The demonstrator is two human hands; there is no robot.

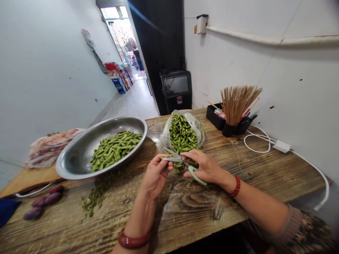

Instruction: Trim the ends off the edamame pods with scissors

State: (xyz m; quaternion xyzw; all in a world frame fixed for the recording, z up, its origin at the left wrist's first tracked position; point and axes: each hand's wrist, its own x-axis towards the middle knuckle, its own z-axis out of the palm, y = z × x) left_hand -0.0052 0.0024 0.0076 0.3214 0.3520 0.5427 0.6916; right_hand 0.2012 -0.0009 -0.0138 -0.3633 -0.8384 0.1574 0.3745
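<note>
My right hand [200, 165] grips a pair of scissors [182, 159] with pale green handles, its blades parted and pointing left. Between the fingertips of my left hand [158, 173] is a green soybean pod [166, 157], mostly hidden by the fingers and a blade. Just beyond both hands, a clear plastic bag [199, 131] lies open with many green pods [182, 130] spilling toward me. To the left stands a wide steel basin [76, 155], partly filled with pods [116, 148]. Small trimmings [92, 199] are heaped on the wood in front of the basin.
Several purplish oval items [45, 201] lie on the wooden table [127, 218] at left, near a bagged pinkish mass [53, 146]. At the back right are a holder of wooden sticks [238, 106], a black box [215, 116] and a white cable [309, 164].
</note>
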